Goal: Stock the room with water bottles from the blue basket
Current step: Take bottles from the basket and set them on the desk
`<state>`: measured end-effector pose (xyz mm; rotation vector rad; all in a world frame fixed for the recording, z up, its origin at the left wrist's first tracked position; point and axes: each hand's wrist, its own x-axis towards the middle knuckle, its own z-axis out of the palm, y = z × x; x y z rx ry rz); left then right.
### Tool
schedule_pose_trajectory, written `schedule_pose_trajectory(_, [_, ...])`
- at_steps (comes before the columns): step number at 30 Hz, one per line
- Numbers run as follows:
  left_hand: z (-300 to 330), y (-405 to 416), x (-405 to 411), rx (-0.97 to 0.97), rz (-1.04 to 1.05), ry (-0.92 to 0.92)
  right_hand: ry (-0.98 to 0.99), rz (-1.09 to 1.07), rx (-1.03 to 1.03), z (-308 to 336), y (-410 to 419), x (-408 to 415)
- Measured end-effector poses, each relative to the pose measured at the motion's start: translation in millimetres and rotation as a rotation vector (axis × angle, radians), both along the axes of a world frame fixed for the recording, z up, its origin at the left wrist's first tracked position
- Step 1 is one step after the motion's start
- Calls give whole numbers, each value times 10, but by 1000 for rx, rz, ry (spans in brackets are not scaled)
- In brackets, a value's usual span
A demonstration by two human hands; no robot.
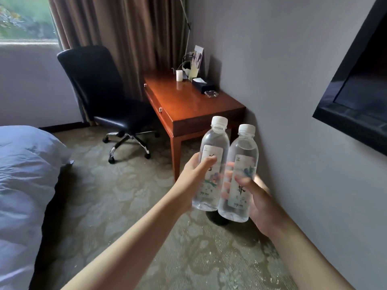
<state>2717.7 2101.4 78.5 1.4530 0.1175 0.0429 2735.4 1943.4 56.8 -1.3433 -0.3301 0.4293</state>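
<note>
Left hand: your left hand (193,176) is wrapped round the left bottle (210,164), thumb across its label, holding it upright.
Right hand: your right hand (256,197) grips the right bottle (238,174) low on its body, also upright.
Bottles: both are full, capped in white, and carried side by side, touching or all but touching, in the air between your hands.
Basket: the blue basket is not in view, so you cannot tell how many bottles remain in it.
Progress: judging by this, you are mid-carry; two bottles are picked up, none is set down yet, and the desk shows no bottle standing on it.
Left to do: place both bottles, most likely on the desk (194,103) just beyond your hands.
Surface: polished wood, flat; bare near the front edge, with a tissue box (202,85), a glass dish (211,94) and a white cup (179,75) further back by the wall.
Room: office chair (109,97) beyond your left hand, bed (27,185) far to its left, wall screen (356,76) above your right hand, patterned carpet below.
</note>
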Motion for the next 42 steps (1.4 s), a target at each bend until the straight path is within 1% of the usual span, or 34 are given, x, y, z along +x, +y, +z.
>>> schedule_pose_trajectory(4, [12,330,797,20,-38,21,14,-46,19,-38,334,761])
schedule_pose_trajectory(10, [19,854,1735,23,-45,32,51,-12,52,55,837,1679])
schedule_pose_trajectory(16, [-137,1350,2657,44,-81,25,48,-13,-2,-13,1331,2540])
schedule_pose_trajectory(21, [-214,1917,3571,33,-153,0,22,-77,-22,-55,1879,3371])
schedule_pose_trajectory(26, [-189,2433,4504,95,-238,11,46,-154,-49,-99,2383,4202])
schedule_pose_trajectory(33, [-277,2667,5479,95,-336,58,108,-273,-14,-219,2629,5028])
schedule_pose_trajectory(39, [-434,2629,6387,138,-423,81,191,-339,24,-377,2590,5835])
schedule_pose_trajectory(42, [-441,2612,6840,170,-507,107,187,-338,39,-427,2551,6284])
